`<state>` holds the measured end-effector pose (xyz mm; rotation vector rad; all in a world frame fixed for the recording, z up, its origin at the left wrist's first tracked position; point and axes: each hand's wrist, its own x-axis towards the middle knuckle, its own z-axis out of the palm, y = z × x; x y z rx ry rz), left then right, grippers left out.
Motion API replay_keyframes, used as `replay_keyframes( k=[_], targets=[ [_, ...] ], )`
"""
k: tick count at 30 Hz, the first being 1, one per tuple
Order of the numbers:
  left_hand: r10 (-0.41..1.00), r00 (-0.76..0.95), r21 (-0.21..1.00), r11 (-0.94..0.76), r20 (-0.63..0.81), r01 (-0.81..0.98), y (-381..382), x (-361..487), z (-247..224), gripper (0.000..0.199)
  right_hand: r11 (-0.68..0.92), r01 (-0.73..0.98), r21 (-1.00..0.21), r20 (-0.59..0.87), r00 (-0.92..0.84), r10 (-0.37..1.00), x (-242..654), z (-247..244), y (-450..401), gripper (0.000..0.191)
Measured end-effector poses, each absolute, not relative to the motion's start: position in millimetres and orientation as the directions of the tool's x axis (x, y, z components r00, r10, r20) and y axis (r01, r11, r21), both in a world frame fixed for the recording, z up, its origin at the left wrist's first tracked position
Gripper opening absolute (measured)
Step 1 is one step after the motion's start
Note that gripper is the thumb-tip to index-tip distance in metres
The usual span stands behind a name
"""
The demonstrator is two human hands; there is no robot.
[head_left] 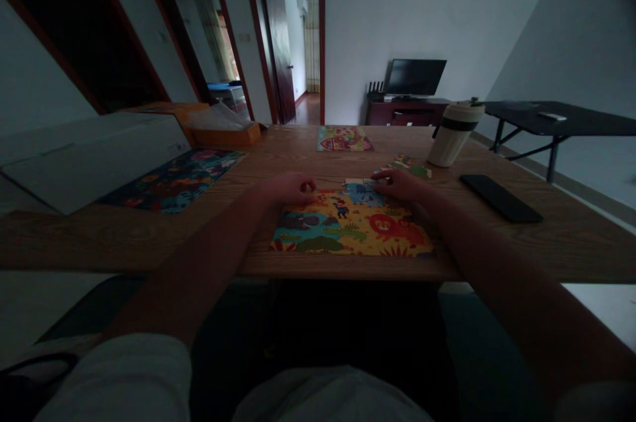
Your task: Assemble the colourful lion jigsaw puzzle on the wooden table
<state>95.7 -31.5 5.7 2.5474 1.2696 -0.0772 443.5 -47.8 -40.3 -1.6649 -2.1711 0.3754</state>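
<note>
A jigsaw puzzle [318, 243] with a lion, a hippo and other animals on yellow lies in front of me, largely joined, its far edge uneven. My left hand [293, 188] rests at its far left corner, fingers curled with a small gap between thumb and forefinger; I see nothing held there. At the far edge, my right hand [397, 185] has its fingertips on a blue puzzle piece [365, 193] with an elephant-like picture. Its fingers partly hide the piece. Just beyond that hand lie loose puzzle pieces [403, 162].
A beige tumbler [454, 134] and a black phone-like slab [501, 198] are on the right of the wooden table [278, 157]. A pink picture puzzle [344, 139] lies farther back. Left are a dark floral puzzle [173, 180], a white box [94, 150] and an orange box [228, 136].
</note>
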Motion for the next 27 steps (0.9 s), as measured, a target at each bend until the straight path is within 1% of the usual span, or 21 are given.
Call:
replay_keyframes(
  k=[3,8,14,17,19,21,23,25,27],
  targets=[
    [0.778,0.602,0.240,-0.559,-0.180,0.794,-32,96,6,0.046,0.285,0.879,-0.382,0.101,-0.267,0.958,443,-40,-49,0.040],
    [0.783,0.597,0.226,-0.557,-0.178,0.799,-32,97,7,0.047,0.353,0.859,-0.371,0.105,-0.338,0.935,440,-38,-50,0.034],
    [0.783,0.594,0.226,-0.555,-0.184,0.801,-30,95,5,0.049,0.344,0.885,-0.315,0.054,-0.345,0.937,431,-32,-56,0.032],
    [0.784,0.594,0.237,-0.552,-0.178,0.799,-31,95,5,0.048,0.387,0.861,-0.330,0.081,-0.383,0.920,433,-33,-55,0.031],
    [0.791,0.586,0.232,-0.545,-0.177,0.806,-31,95,5,0.047,0.395,0.844,-0.363,0.144,-0.368,0.919,441,-36,-50,0.030],
    [0.790,0.585,0.229,-0.544,-0.183,0.807,-31,95,6,0.046,0.311,0.861,-0.402,0.222,-0.238,0.946,456,-39,-44,0.033],
    [0.784,0.589,0.237,-0.545,-0.196,0.804,-31,95,6,0.045,0.164,0.894,-0.418,0.260,-0.055,0.964,472,-42,-39,0.037],
    [0.780,0.589,0.251,-0.539,-0.212,0.804,-31,94,7,0.045,0.043,0.924,-0.379,0.232,0.051,0.971,484,-45,-36,0.046],
    [0.781,0.585,0.253,-0.533,-0.217,0.807,-30,94,7,0.047,-0.022,0.949,-0.314,0.178,0.081,0.981,488,-47,-36,0.061]
  ],
)
